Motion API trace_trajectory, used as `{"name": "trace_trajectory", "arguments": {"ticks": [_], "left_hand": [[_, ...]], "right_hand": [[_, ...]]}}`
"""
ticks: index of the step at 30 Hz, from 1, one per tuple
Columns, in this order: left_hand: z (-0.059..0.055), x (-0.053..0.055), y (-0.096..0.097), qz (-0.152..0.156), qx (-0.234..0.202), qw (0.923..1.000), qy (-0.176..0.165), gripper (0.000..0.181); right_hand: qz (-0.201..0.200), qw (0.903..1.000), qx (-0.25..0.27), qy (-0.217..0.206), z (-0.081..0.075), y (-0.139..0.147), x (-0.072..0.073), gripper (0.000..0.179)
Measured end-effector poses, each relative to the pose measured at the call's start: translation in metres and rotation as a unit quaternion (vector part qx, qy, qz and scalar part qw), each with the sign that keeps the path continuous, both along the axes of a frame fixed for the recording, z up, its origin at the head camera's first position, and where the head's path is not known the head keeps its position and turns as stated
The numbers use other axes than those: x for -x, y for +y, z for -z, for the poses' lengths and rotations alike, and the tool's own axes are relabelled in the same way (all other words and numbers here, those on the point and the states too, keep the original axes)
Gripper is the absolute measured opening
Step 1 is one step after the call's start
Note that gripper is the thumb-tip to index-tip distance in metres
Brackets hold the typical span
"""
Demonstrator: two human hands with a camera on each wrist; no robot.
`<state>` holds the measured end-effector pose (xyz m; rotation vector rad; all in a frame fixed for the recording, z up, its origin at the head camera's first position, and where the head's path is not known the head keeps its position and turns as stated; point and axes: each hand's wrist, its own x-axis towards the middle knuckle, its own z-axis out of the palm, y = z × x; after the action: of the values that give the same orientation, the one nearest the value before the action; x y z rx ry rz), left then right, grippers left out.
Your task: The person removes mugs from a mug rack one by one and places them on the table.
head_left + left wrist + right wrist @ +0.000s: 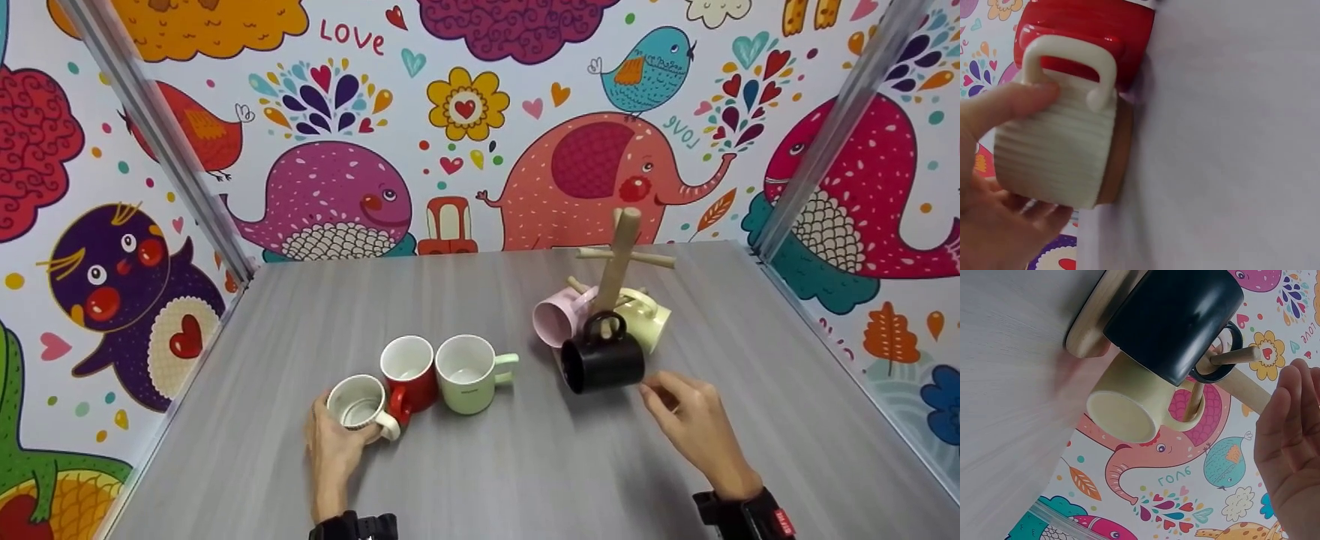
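My left hand (pixel 335 446) grips a white ribbed mug (pixel 1055 146) with a brown base band, thumb by its handle and fingers round the far side. A red mug (pixel 409 375) stands right beside it, followed by a pale green mug (pixel 466 379) with its handle to the right. On a wooden mug tree (pixel 616 262) a black mug (pixel 604 365) hangs by its handle from a peg, its mouth to the left. Pink (pixel 556 321) and pale yellow (pixel 1123 405) mugs hang behind it. My right hand (pixel 694 420), fingers loosely bent and holding nothing, is just right of the black mug.
The mug tree's upper pegs (pixel 652 259) stick out above the hung mugs. The grey table (pixel 480 480) is bounded by printed panels (pixel 465 180) at the back and sides, with metal posts (pixel 814 150) at the back corners.
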<state>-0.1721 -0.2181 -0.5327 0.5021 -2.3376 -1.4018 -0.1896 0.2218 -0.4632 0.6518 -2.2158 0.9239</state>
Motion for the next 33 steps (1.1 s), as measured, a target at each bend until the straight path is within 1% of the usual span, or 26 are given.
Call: {"name": "trace_trajectory", "arguments": {"ticks": [3,6,10,12,15,17,27,33], "left_hand": [[-0.0019,-0.0004,0.0014,-0.024,0.023,0.9994,-0.006,0.094],[-0.0019,-0.0005,0.0022,-0.036,0.025,0.9991,0.001,0.094],[-0.0017,-0.0002,0.0031,-0.04,0.009,0.9991,0.003,0.09],[-0.0013,-0.0008,0.0035,-0.044,0.01,0.999,-0.003,0.086],[-0.0011,-0.0017,0.0039,-0.048,0.024,0.9985,-0.012,0.083],[-0.0017,-0.0018,0.0046,-0.046,0.028,0.9984,-0.013,0.083],[-0.0001,-0.0003,0.0078,-0.038,0.011,0.9992,0.0,0.082],[0.0034,-0.0019,0.0065,-0.026,0.0,0.9996,-0.01,0.082]], "right_hand": [[0.0,1.0,-0.001,-0.001,0.0003,0.0006,-0.0001,0.024],[0.0,1.0,-0.002,-0.001,0.0008,0.0001,0.0005,0.024],[-0.001,1.0,0.001,0.001,0.0019,-0.0003,0.0005,0.024],[-0.003,1.0,0.003,0.001,0.0029,-0.0004,0.0,0.024],[-0.006,1.0,0.007,-0.001,0.0041,-0.0002,-0.0006,0.024],[-0.005,0.9999,0.009,-0.002,0.0044,0.0,-0.0006,0.023],[0.001,1.0,0.005,-0.002,0.0043,0.0006,-0.0012,0.023],[-0.007,1.0,0.002,0.002,0.0039,-0.0002,-0.0007,0.024]]}}
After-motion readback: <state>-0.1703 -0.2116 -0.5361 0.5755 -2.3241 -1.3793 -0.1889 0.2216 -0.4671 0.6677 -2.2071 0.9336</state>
